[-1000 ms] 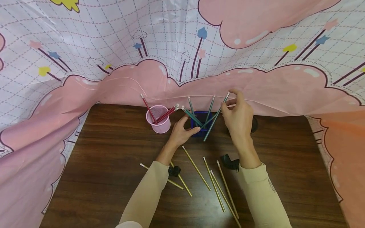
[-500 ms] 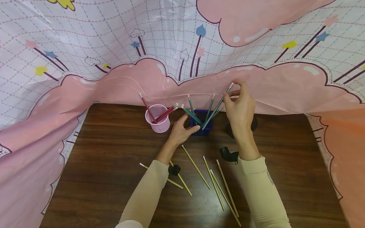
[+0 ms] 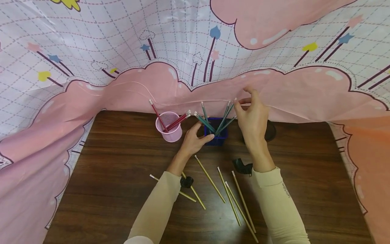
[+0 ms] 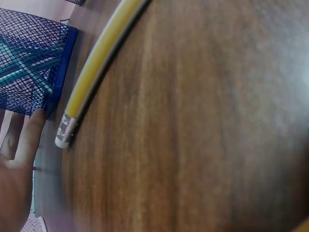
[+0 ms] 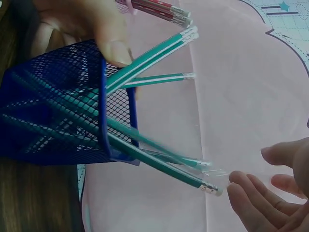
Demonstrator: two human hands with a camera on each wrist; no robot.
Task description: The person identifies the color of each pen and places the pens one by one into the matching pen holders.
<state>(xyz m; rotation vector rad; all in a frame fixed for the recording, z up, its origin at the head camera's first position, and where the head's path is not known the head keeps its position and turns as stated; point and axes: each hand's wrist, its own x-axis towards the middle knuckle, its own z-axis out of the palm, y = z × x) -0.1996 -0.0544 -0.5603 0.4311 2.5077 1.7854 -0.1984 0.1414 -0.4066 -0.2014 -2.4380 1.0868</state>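
My left hand (image 3: 192,140) holds the blue mesh pencil holder (image 3: 217,141) at its left side, thumb at the near rim and fingers behind. In the right wrist view, that thumb presses on the holder's rim (image 5: 103,104). Several green pencils (image 5: 159,169) lean out of the holder, eraser ends up. My right hand (image 3: 253,118) hovers just right of these pencils, thumb and fingers parted, holding nothing. Seen from the right wrist, its fingertips (image 5: 236,179) are close to the eraser ends but apart from them. The left wrist view shows the holder's mesh side (image 4: 29,53) beside the left fingers.
A pink mesh cup (image 3: 172,136) with several red pencils (image 3: 156,113) stands left of the blue holder. Behind my right hand is a dark round container (image 3: 270,131). Several yellow pencils (image 3: 210,179) lie on the wooden table (image 3: 115,189). A patterned cloth (image 3: 122,95) hangs behind.
My right hand raised a green pencil over the blue holder, then let it go inside with the others. It has since shifted slightly left. The left hand stays on the holder.
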